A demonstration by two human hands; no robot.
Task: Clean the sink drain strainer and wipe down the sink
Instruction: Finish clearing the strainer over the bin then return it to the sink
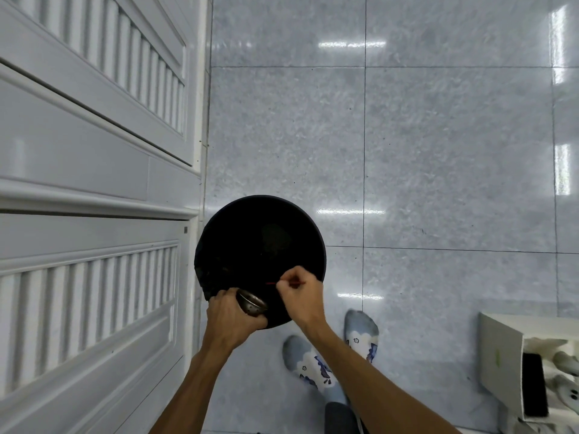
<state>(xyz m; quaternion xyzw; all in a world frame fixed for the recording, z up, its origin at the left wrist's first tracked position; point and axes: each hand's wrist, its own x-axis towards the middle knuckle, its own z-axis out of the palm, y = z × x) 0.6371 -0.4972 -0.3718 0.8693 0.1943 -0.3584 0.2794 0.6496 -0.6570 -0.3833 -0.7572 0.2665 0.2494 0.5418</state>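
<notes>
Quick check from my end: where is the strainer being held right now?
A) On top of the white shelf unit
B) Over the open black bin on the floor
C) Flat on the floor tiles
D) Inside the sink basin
B: the left hand grips the metal strainer above the black bin, while the right hand pinches a thin red stick beside it.

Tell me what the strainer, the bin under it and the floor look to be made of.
Strainer: metal, probably stainless steel; dull grey sheen, small perforations, some tarnish. Bin: looks like black plastic, matte, smooth round rim; too dark inside to be sure. Floor: glazed or polished tile, pale grey mottled, with grout lines and sharp light reflections.
</notes>
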